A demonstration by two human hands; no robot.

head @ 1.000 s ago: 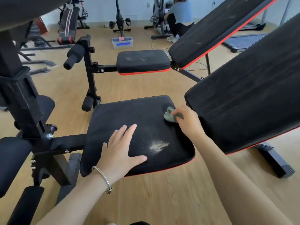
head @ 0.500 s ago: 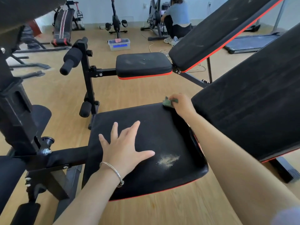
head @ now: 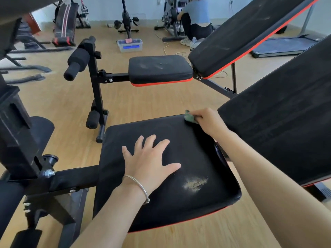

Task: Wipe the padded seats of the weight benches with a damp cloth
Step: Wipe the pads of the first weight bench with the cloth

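We look down at a black padded seat (head: pixel 179 176) with a red lower edge, set on a black metal frame over a pale wood floor (head: pixel 62 104). Our left hand (head: pixel 148 158) lies flat on the middle of the seat, fingers spread and gripping nothing, a thin bracelet (head: pixel 138 187) on the wrist. Our right hand (head: pixel 208 120) is at the far right corner of the seat, fingers closed around a small bunched green cloth (head: pixel 189 117) that presses on the padding just beside the sloping backrest (head: pixel 277 131). A pale, dusty smear (head: pixel 195 183) sits on the near right part of the seat, well apart from the cloth and just beside our left thumb. The main risk we judge from here is missing that smear: the cloth is working the opposite corner, and a stroke that stays along the far edge would leave it. Because the cloth is wadded so small, it covers little padding at once and could push grit about rather than lift it. Our flat left hand could also drag through the smear, or block part of the seat from being wiped. The gap between seat and backrest could catch the cloth or trap loosened dust. A second bench beyond has a seat (head: pixel 159 68) that looks dusty too and appears not yet wiped.
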